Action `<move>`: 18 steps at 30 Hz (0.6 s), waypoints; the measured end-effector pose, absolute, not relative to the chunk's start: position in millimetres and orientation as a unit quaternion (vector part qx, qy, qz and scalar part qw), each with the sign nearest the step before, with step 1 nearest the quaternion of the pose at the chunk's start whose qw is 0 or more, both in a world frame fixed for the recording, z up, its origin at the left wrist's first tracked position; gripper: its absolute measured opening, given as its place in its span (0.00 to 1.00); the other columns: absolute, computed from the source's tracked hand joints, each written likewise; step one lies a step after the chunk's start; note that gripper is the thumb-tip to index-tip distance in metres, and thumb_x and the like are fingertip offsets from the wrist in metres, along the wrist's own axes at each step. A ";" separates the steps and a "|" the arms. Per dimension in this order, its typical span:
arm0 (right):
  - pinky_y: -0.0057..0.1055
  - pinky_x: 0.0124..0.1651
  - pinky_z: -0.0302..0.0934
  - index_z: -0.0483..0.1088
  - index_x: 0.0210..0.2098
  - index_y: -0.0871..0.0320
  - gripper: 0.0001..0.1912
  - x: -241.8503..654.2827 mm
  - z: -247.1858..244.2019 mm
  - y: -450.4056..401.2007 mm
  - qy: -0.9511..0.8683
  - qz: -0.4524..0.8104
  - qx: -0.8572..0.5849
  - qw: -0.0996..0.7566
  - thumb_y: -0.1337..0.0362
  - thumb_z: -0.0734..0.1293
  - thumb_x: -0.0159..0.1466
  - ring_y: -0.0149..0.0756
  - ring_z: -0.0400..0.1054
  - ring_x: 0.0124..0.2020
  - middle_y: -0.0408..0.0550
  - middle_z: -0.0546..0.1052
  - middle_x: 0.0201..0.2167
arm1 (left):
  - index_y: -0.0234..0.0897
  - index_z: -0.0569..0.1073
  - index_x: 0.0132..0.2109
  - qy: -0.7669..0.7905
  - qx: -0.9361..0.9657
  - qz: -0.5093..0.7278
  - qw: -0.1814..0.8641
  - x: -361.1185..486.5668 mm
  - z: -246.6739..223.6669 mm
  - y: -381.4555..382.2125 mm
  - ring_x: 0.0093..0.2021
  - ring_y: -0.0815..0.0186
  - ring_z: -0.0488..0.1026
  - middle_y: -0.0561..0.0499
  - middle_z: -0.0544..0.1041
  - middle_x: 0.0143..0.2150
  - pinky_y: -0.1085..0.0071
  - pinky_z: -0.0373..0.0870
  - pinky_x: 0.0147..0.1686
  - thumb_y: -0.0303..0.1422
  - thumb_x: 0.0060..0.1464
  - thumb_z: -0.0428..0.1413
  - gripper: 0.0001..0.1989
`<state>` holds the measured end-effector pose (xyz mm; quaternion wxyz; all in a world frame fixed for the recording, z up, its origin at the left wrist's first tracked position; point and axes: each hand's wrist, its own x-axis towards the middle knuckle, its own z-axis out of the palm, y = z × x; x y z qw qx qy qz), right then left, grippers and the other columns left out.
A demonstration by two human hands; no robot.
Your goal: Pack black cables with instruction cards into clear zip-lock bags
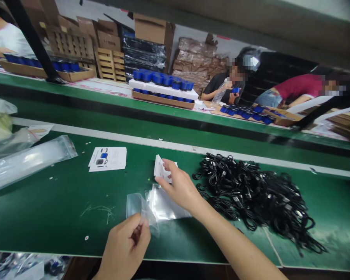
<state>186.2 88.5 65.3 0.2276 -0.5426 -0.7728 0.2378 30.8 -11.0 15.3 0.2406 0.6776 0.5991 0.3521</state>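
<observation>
My left hand (126,241) is closed, pinching a clear plastic bag (135,205) near the front of the green table. To its right, my right hand (179,184) reaches over a pile of clear plastic bags (166,208), with thumb and fingers around a white folded leaflet (158,166). Part of the leaflet is hidden behind those fingers. Printed leaflets (113,159) lie stacked to the left, their top sheet showing small product pictures. Right of my right hand spreads a heap of coiled black cables (245,190).
A long clear plastic sleeve (32,161) lies at the left. Behind the green table (61,214), a raised shelf carries trays of blue round items (163,79). Across it, a person in black (218,87) holds a blue item. A bin of packed items (29,266) sits below the front edge.
</observation>
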 end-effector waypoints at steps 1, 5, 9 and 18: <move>0.42 0.47 0.64 0.55 0.60 0.69 0.27 184.8 63.7 90.7 -0.773 0.240 -0.544 0.223 0.69 0.63 0.63 0.49 0.69 0.50 0.65 0.72 0.52 | 0.40 0.54 0.22 0.601 0.673 0.356 0.241 31.6 15.7 -11.5 0.18 0.73 0.57 0.60 0.56 0.17 0.77 0.54 0.20 0.34 0.59 0.45 0.17; 0.42 0.47 0.64 0.53 0.62 0.67 0.31 184.0 60.8 90.5 -0.771 0.247 -0.551 0.202 0.75 0.61 0.59 0.48 0.71 0.48 0.63 0.74 0.50 | 0.40 0.53 0.22 0.597 0.675 0.359 0.245 32.1 16.3 -12.1 0.18 0.73 0.57 0.60 0.57 0.17 0.77 0.53 0.20 0.34 0.58 0.45 0.17; 0.43 0.46 0.63 0.54 0.62 0.67 0.31 184.3 56.9 89.8 -0.761 0.240 -0.568 0.204 0.76 0.60 0.58 0.50 0.73 0.45 0.62 0.75 0.50 | 0.40 0.54 0.22 0.595 0.678 0.354 0.245 31.2 16.1 -11.2 0.17 0.73 0.57 0.60 0.57 0.16 0.77 0.53 0.19 0.34 0.58 0.45 0.17; 0.31 0.36 0.66 0.74 0.44 0.58 0.17 202.5 67.3 80.4 -0.677 0.206 -0.620 0.338 0.73 0.57 0.61 0.40 0.75 0.35 0.49 0.80 0.35 | 0.39 0.70 0.27 0.610 0.545 0.395 0.419 26.3 21.3 -8.7 0.20 0.70 0.69 0.56 0.73 0.20 0.76 0.66 0.23 0.44 0.58 0.47 0.18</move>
